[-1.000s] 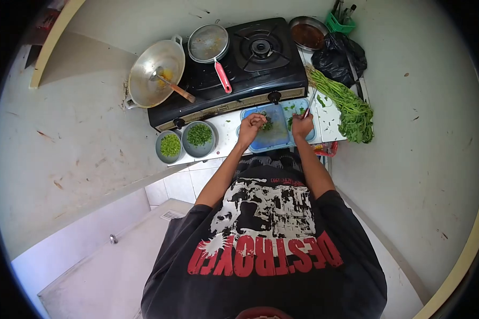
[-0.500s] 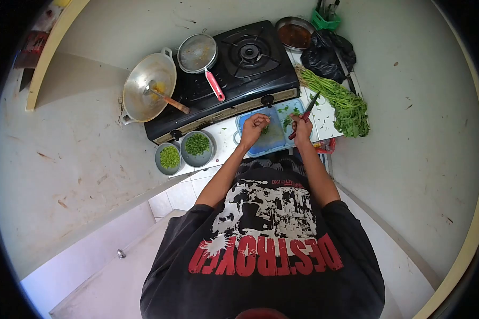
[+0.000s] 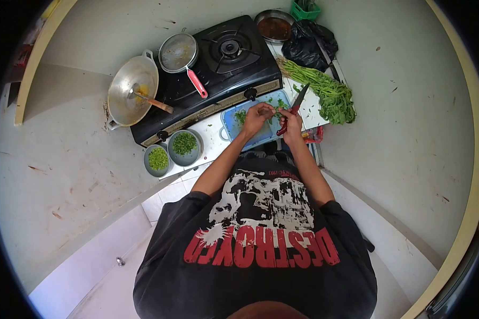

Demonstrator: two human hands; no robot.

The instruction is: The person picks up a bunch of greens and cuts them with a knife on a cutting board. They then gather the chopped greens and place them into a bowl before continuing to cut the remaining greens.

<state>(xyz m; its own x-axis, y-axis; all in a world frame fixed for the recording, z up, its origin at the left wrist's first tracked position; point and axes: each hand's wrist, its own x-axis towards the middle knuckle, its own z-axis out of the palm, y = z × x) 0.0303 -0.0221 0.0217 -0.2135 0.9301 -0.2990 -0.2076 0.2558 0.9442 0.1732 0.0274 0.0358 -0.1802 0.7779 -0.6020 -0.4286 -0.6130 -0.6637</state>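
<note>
My right hand (image 3: 292,125) is wrapped round a knife (image 3: 303,96) with a red handle, its dark blade slanting up and away. Close beside it, my left hand (image 3: 256,118) has its fingers pinched together, the tips almost meeting those of the right. Whatever is between them is too small to make out. Both hands are over a blue cutting board (image 3: 262,139), where cut green leaves (image 3: 240,116) lie. A bundle of leafy green stems (image 3: 327,90) rests to the right of the board.
Left of the board stand a bowl of chopped dark greens (image 3: 184,143) and a bowl of lighter chopped greens (image 3: 158,159). Behind is a black stove (image 3: 218,93) with a wok (image 3: 123,109) and a strainer (image 3: 179,52). A black plastic bag (image 3: 310,44) and round pan (image 3: 274,25) sit back right.
My left hand has moved right across the board to my right hand, uncovering cut leaves on the board's left. The knife stays in my right hand. The whole view has shifted slightly.
</note>
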